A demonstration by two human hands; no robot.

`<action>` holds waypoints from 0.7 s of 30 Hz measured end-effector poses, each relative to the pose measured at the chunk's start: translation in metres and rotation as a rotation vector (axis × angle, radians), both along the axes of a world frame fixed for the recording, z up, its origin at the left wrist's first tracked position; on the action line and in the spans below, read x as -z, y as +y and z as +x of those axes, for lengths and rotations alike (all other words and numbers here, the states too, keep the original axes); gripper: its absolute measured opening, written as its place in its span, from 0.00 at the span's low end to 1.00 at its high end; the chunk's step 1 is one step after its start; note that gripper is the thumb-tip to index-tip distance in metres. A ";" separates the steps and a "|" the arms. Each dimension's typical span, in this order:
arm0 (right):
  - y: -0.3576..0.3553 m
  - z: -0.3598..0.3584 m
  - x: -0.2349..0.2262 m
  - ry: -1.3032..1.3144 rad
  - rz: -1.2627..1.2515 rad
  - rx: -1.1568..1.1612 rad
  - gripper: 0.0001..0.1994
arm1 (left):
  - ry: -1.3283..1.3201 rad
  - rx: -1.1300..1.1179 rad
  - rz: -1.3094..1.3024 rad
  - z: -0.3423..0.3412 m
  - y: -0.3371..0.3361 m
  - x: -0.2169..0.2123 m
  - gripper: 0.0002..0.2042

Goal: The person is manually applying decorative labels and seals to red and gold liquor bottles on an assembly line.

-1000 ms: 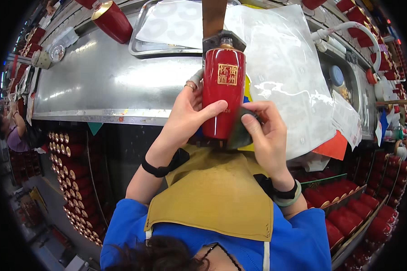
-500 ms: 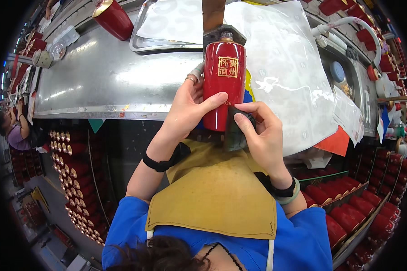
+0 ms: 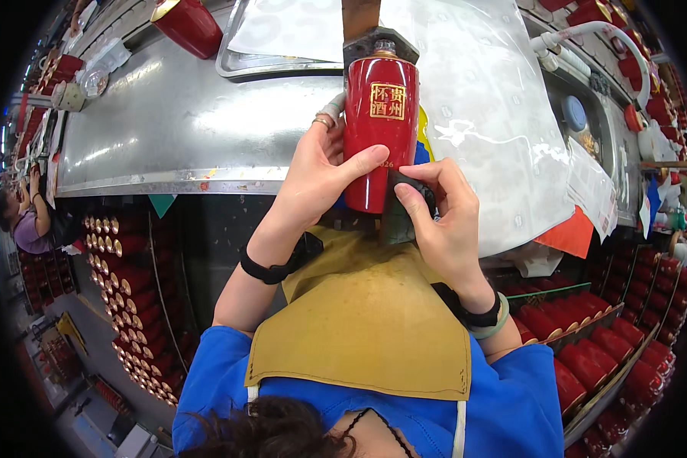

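Observation:
A red glossy bottle (image 3: 380,141) with gold characters lies with its neck away from me against a dark angular holder (image 3: 379,37). Wrapped round its left side, my left hand (image 3: 313,168) is closed, its thumb pressed on the front and a grey cover on one finger. At the bottle's lower right, my right hand (image 3: 452,210) pinches a dark, flat, pad-like piece (image 3: 399,214) between thumb and fingers, close against the bottle. What this piece is cannot be made out, and part of it is hidden by my fingers.
White sheets (image 3: 485,114) cover the bench at right. A metal tray (image 3: 240,65) and another red bottle (image 3: 189,27) are at the far left of the steel bench (image 3: 183,130). Red bottles (image 3: 565,320) fill racks at lower right; more stand stacked (image 3: 122,282) at left.
The bottle sits slightly higher in the picture, and the bench has shifted a little with the view. Both hands keep their grip.

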State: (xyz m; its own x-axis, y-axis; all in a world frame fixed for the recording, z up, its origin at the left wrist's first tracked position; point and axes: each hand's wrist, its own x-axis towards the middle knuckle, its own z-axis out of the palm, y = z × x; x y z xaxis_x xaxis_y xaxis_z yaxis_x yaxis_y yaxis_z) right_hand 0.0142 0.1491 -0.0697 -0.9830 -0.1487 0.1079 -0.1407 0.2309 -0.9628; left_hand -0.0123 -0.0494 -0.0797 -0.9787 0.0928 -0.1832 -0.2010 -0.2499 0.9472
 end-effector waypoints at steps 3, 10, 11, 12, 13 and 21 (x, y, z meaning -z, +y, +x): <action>0.001 -0.001 0.001 -0.006 0.002 0.001 0.09 | -0.006 0.000 0.006 0.000 0.000 0.000 0.48; 0.001 0.001 0.004 -0.039 -0.014 -0.021 0.08 | -0.007 -0.002 0.001 0.001 0.000 0.000 0.48; 0.003 -0.001 0.003 -0.059 -0.013 -0.033 0.07 | -0.007 -0.001 -0.004 0.001 0.000 0.000 0.48; 0.005 -0.003 0.001 -0.121 -0.131 -0.057 0.07 | -0.016 -0.004 0.006 0.001 0.000 -0.001 0.48; 0.009 -0.007 -0.002 -0.182 -0.248 -0.081 0.07 | -0.024 -0.007 0.016 0.001 0.000 -0.001 0.48; 0.018 -0.064 -0.009 -0.374 -0.330 -0.065 0.11 | -0.025 -0.038 0.005 0.005 0.012 -0.008 0.48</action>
